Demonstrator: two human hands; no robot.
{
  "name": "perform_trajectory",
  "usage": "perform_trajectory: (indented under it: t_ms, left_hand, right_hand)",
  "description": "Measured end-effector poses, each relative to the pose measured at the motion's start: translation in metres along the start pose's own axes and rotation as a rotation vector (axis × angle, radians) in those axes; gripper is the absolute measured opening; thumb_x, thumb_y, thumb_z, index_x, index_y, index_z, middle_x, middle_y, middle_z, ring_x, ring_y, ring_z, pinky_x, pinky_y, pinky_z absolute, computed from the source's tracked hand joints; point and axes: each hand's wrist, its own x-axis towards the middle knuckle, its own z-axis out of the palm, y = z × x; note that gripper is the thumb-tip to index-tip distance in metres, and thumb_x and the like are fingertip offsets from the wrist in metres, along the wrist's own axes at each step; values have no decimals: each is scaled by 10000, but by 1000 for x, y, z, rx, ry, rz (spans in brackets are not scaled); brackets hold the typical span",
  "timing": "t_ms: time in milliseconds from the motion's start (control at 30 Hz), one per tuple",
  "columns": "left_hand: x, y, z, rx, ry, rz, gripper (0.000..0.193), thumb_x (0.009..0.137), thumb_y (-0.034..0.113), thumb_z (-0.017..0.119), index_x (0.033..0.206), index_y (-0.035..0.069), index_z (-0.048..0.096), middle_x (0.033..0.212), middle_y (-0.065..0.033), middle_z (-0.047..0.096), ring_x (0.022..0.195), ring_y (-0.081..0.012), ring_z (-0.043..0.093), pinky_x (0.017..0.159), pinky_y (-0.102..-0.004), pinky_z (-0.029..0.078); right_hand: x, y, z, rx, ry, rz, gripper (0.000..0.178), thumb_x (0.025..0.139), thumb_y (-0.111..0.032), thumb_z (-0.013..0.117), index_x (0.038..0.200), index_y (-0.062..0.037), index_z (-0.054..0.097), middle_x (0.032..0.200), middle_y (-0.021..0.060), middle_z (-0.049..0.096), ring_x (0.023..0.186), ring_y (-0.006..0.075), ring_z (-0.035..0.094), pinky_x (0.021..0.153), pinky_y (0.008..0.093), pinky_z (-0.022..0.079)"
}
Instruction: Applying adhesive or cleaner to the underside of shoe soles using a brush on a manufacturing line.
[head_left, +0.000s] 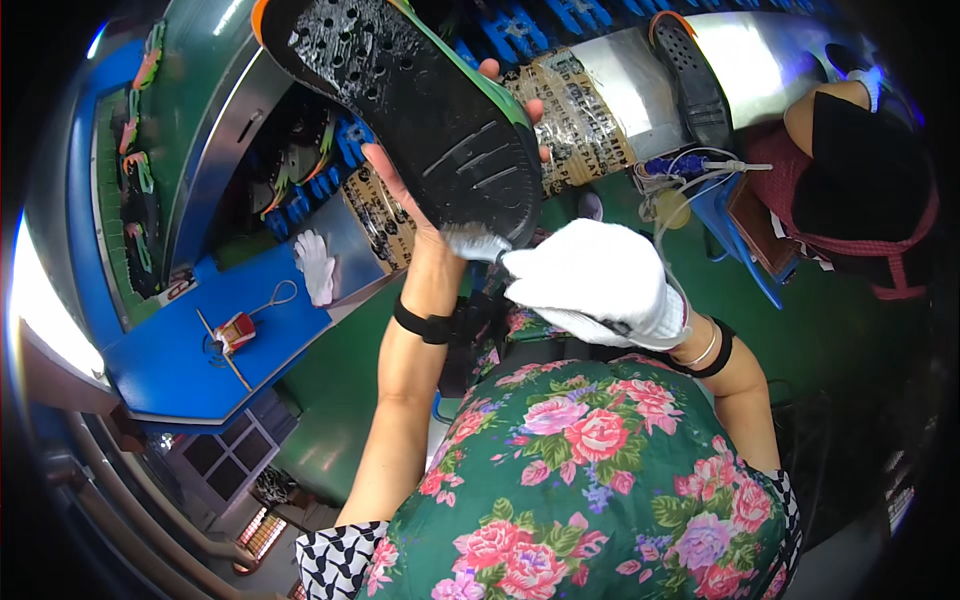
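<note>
My bare left hand [428,238] grips a black shoe [445,135] with its underside up. Its thumb lies along the left edge and the fingertips curl round the right edge. Green and orange trim shows at the shoe's rim. The part with holes has a wet shine, and the heel end points toward me. My right hand [595,280], in a white glove, is closed round a brush whose handle is mostly hidden. The slightly blurred bristles of the brush [474,243] are at the heel's near edge; whether they touch it I cannot tell.
Another black shoe [690,80] lies on a metal surface [635,65] ahead. At left, a blue table [160,365] bears a white glove [316,268] and a small red device [236,332]. A co-worker [860,170] sits at right, near white tubing [690,175].
</note>
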Motion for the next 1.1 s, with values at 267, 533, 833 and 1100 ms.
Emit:
perform_trajectory:
  t_ms: [267,533,833,1100]
  left_hand:
    - [0,8,-9,63,-104,-177,1151,772,803,704,1592,97,310,1559,-119,361,1243,-438,519,989,-572,486]
    - [-11,19,2,60,64,-346,1227,781,861,610,1605,27,249,1486,-277,434,1183,-484,598,960,-578,546]
    - [-15,49,-22,204,382,-505,923,924,707,507,1547,29,433,1468,-318,517,1197,-532,621,1000,-607,541]
    - [-2,49,18,254,467,-528,408,989,325,635,1213,-7,714,1098,-150,770,900,-234,762,838,-333,625]
  right_hand:
    - [-2,9,-2,-105,-36,-71,310,765,-47,822,1064,-126,804,1058,99,785,898,259,748,757,356,592]
    - [10,5,-13,206,-37,94,204,801,-90,829,1004,-83,811,1009,83,788,863,245,736,751,344,585]
    - [7,-3,-2,114,-194,-71,292,793,-108,832,1082,-104,791,1082,95,772,855,260,724,739,360,582]
    - [4,1,-3,-96,-247,-160,308,814,-135,815,1116,-92,777,1113,96,767,867,255,724,747,355,585]
